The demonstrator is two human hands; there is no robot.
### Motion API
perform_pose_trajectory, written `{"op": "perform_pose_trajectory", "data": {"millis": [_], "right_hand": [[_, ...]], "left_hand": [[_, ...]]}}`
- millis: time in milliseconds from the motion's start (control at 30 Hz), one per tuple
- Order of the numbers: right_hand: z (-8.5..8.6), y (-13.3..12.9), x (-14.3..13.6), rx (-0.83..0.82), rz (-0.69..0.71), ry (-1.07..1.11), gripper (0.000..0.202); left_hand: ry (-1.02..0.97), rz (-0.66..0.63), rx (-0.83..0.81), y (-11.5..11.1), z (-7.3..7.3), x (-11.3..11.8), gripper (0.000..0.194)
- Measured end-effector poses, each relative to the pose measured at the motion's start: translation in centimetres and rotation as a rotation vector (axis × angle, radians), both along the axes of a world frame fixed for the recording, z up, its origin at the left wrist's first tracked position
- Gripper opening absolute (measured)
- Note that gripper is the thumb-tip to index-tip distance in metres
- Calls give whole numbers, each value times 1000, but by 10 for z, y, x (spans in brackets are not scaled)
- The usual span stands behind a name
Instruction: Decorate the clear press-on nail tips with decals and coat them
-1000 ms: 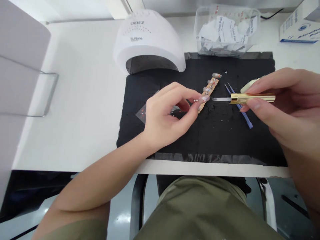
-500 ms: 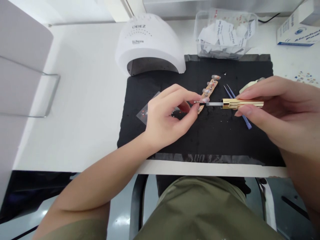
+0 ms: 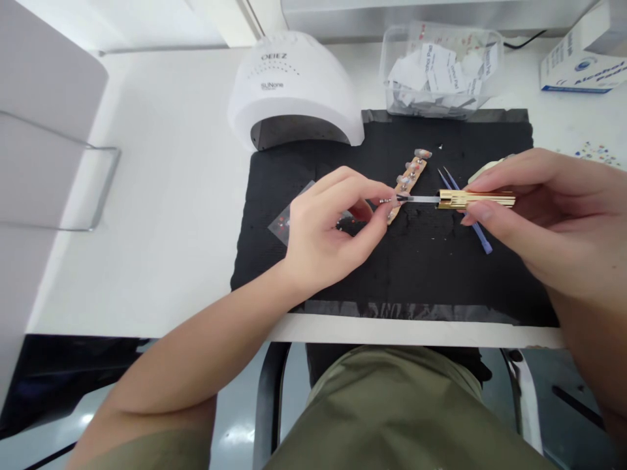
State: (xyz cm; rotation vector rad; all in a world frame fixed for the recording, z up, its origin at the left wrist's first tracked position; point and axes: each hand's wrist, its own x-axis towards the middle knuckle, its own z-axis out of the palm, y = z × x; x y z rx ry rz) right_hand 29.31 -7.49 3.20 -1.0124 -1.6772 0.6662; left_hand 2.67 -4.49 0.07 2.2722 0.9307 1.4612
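Note:
Between the thumb and index finger of my left hand point(image 3: 337, 232) is a small nail tip point(image 3: 392, 200) with a silvery end. My right hand point(image 3: 543, 209) pinches the gold handle of a brush point(image 3: 453, 199); its dark bristles reach the nail tip, and whether they touch it is hard to tell. Beneath and behind them a tan strip point(image 3: 415, 170) bears several decorated nail tips. Blue tweezers point(image 3: 481, 236) lie partly under my right hand's fingers. A clear sachet point(image 3: 281, 224) with small beads is partly hidden behind my left hand.
A white nail lamp point(image 3: 298, 85) stands at the back. Right of it are a clear tub point(image 3: 435, 108) of pad packets and an alcohol pad box point(image 3: 575, 68). Tiny coloured stones point(image 3: 595, 153) lie at the right. A black mat point(image 3: 441, 281) covers part of the white table point(image 3: 161, 196).
The brush has tilted slightly and its tip now overlaps the nail tip from above. My left hand has hardly moved and keeps its pinch.

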Motion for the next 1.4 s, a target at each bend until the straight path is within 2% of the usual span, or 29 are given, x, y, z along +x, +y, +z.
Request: {"op": "perform_pose_trajectory", "data": {"millis": [333,767,1033,1300,1400], "right_hand": [[2,1,-2,-18,-109,49,24],[1,1,-1,15,55,55,32],[-1,3,-1,4,3,41,32],[-1,2,-1,-12,-29,26,27],[-1,2,-2,-18,-50,30,26]], "left_hand": [[-51,-29,26,1,0,3,9],[-11,-32,0,2,1,0,8],[0,-27,-23,-1,1,1,11],[-10,-44,50,2,0,0,7],[-3,-16,10,1,2,1,9]]}}
